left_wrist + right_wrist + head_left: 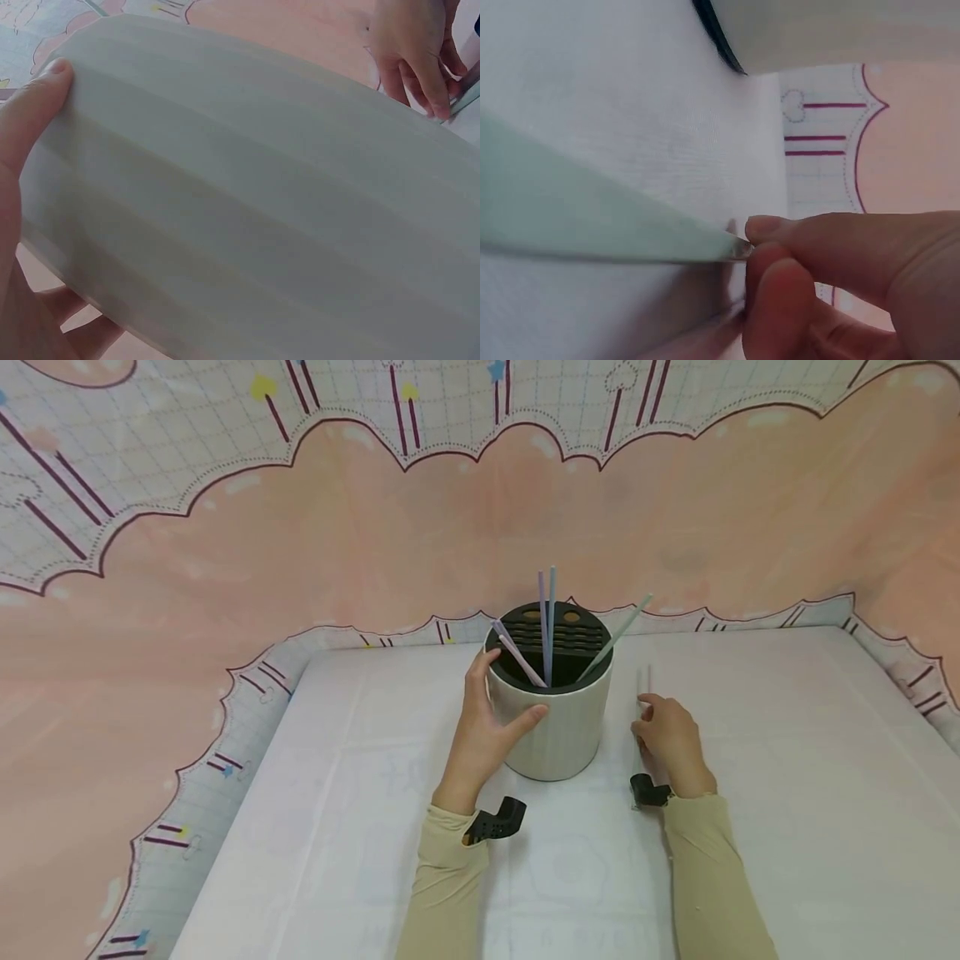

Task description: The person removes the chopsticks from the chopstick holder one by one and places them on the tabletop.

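A pale ribbed round holder (551, 735) with a dark slotted top (573, 627) stands upright on the white table. My left hand (487, 722) grips its left side, thumb across the front and fingers at the rim; in the left wrist view the holder's wall fills most of the picture. Several pastel chopsticks (551, 610) lean in its open front section, purple, blue and pale green. To the right of the holder, my right hand (671, 735) pinches a thin pale green chopstick (630, 210) between thumb and fingers, low over the table. A second thin pale stick (650, 678) shows beside it.
White cloth covers the table (360, 827). Behind and along its sides hangs a peach patterned sheet (420, 543) with scalloped edges. A dark wrist camera (497, 821) sits on the left wrist, another camera (649, 790) on the right.
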{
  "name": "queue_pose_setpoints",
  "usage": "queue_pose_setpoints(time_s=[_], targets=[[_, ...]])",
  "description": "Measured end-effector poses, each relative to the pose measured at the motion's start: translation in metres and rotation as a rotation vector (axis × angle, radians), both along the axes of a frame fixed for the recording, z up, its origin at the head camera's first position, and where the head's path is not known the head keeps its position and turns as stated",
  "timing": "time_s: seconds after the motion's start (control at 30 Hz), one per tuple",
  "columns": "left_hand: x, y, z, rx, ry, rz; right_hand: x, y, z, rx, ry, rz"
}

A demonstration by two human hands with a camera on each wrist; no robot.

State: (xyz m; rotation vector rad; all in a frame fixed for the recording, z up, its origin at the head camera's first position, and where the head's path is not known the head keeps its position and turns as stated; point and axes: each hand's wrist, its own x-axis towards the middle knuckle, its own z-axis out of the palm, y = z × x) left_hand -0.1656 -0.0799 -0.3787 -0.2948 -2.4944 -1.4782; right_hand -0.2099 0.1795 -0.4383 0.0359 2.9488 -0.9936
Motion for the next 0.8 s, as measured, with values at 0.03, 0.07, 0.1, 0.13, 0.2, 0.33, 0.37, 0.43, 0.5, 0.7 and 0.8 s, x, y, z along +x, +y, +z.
queue_pose_setpoints(time_s=[0.03,0.07,0.1,0.13,0.2,0.33,0.37,0.43,0.5,0.7,0.8], targets=[[0.0,0.0,0.0,0.0,-0.001,0.0,0.0,0.0,0.001,-0.003,0.009,0.001],[-0.001,0.0,0.0,0.002,-0.001,-0.001,0.001,0.0,0.003,-0.015,0.015,-0.001],[-0.001,0.0,0.0,0.003,0.0,-0.001,0.001,0.0,0.004,-0.03,0.027,-0.003],[-0.001,0.0,0.0,0.003,0.001,-0.002,0.001,0.001,0.006,-0.056,0.04,-0.008],[-0.001,0.0,0.0,0.003,0.005,-0.003,0.001,0.0,0.01,-0.12,0.081,-0.025],[0.0,0.0,0.0,0.006,0.015,-0.004,0.001,-0.002,0.02,-0.262,0.216,-0.096],[0.0,0.0,0.0,0.006,0.015,-0.004,0.0,-0.002,0.021,-0.289,0.263,-0.12],[0.001,-0.001,0.001,0.006,0.011,-0.003,0.001,-0.005,0.029,-0.347,0.351,-0.15],[0.001,-0.001,0.001,0.008,0.009,-0.003,0.005,-0.008,0.038,-0.41,0.452,-0.161],[0.0,0.0,-0.001,0.023,0.017,-0.009,0.037,-0.031,0.088,-0.659,0.649,-0.043],[0.0,0.0,-0.002,0.021,0.019,-0.007,0.05,-0.043,0.104,-0.719,0.678,0.032]])
